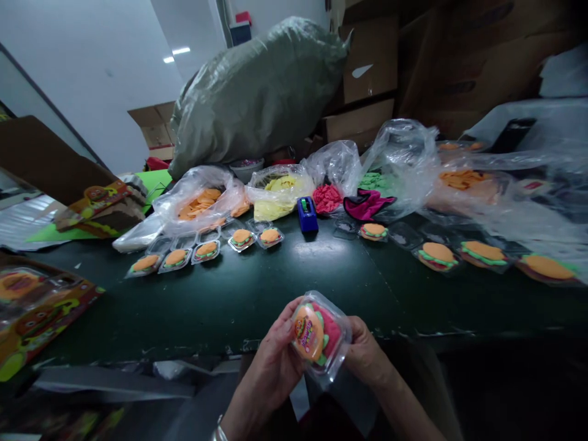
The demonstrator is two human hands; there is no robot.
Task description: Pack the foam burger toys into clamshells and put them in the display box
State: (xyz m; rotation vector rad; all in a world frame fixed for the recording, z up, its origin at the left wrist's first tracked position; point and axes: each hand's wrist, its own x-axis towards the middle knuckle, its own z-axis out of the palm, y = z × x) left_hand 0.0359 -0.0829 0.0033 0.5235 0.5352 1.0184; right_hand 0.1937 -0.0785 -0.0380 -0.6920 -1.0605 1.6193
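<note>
Fingers on both sides close around the clear burger pack (331,318), at the lower middle of the frame, where it overlaps the near edge of the table (220,309). Your left hand (278,361) supports its left side, thumb along the edge, and your right hand (367,352) grips the right side, its fingers partly hidden behind the plastic. Gripping by the sides leaves the broad face uncovered, probably so you can see it: the oval label (309,332) and the red and green layers show plainly, tilted up toward you. I cannot tell whether the lid is fully shut.

Across the left middle of the frame, five burger trays (206,250) sit in a row with clear lids laid back behind them, which seems to keep their fillings exposed. More burgers (437,255) line the right side. Behind both rows stand bags of orange pieces (199,204), yellow pieces (281,184), red pieces (327,198) and green pieces (374,181), their mouths spread, likely for easy reach. The blue dispenser (307,214) stands between the rows, perhaps central to suit either hand.
</note>
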